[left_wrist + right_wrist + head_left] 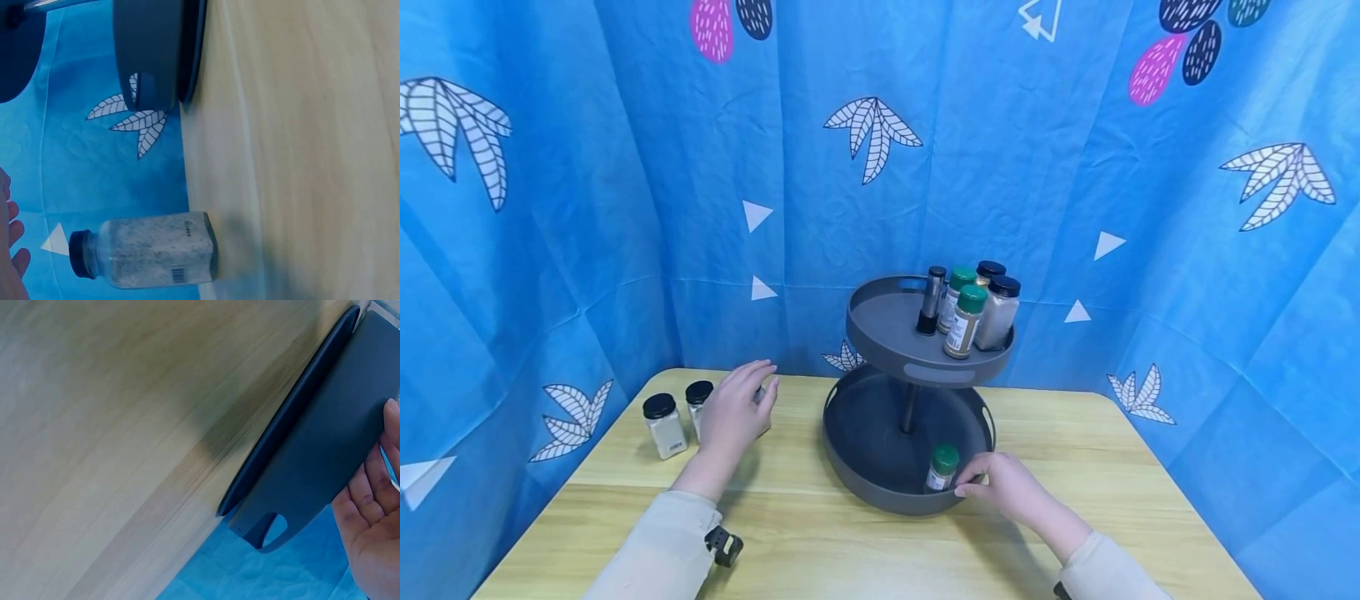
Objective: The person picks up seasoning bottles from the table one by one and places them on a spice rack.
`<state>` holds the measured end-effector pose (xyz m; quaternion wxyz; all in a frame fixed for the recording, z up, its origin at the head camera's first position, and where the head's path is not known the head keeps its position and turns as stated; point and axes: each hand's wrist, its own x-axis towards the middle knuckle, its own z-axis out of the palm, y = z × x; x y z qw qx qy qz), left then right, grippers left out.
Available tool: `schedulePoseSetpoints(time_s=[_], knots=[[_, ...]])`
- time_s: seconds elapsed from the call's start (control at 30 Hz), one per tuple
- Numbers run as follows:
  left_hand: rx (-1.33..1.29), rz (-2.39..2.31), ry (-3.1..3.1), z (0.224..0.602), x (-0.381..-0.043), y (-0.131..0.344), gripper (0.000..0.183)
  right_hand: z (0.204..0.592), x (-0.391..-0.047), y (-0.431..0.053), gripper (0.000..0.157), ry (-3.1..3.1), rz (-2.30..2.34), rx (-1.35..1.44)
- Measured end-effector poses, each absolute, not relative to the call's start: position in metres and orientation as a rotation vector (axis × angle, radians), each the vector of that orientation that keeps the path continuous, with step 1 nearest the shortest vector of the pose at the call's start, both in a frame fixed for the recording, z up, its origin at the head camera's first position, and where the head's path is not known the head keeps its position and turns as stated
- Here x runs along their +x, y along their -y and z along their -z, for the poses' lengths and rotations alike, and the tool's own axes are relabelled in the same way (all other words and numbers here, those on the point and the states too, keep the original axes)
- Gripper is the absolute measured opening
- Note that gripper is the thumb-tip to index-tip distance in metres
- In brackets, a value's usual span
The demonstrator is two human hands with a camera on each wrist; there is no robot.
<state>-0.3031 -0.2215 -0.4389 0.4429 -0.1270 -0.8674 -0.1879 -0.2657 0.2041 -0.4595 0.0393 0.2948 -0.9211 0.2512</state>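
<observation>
A dark grey two-tier round rack (901,500) stands mid-table. My right hand (1011,492) grips the lower tier's rim at the front right; in the right wrist view the thumb (392,419) lies against the tray's outer wall (325,425). Just inside that rim stands a small green-capped spice jar (942,468). My left hand (736,412) hovers at the left with fingers loosely extended. Close to it stands a black-lidded clear jar of speckled pale seasoning (156,251), apart from the visible fingers (15,231) and mostly hidden by the hand in the head view.
Two black-lidded jars, one farther left (666,432) and one beside my left wrist (698,396), stand on the wooden table (820,550). The upper tier (880,310) carries several spice jars (966,321) and a slim dark grinder (932,300). Blue patterned cloth (1000,167) surrounds the table.
</observation>
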Motion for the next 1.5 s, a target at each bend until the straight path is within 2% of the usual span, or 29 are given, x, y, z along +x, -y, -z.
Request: schedulePoseSetpoints(time_s=[0.87, 1.5], knots=[[-0.148, 0.547, 2.246, 0.465, -0.318, 0.238, 0.026, 0.462, -0.267, -0.206, 0.004, 2.824, -0.774, 0.885], [-0.156, 0.55, 2.239, 0.477, -0.324, 0.243, 0.024, 0.463, -0.266, -0.205, 0.004, 2.798, -0.787, 0.895]])
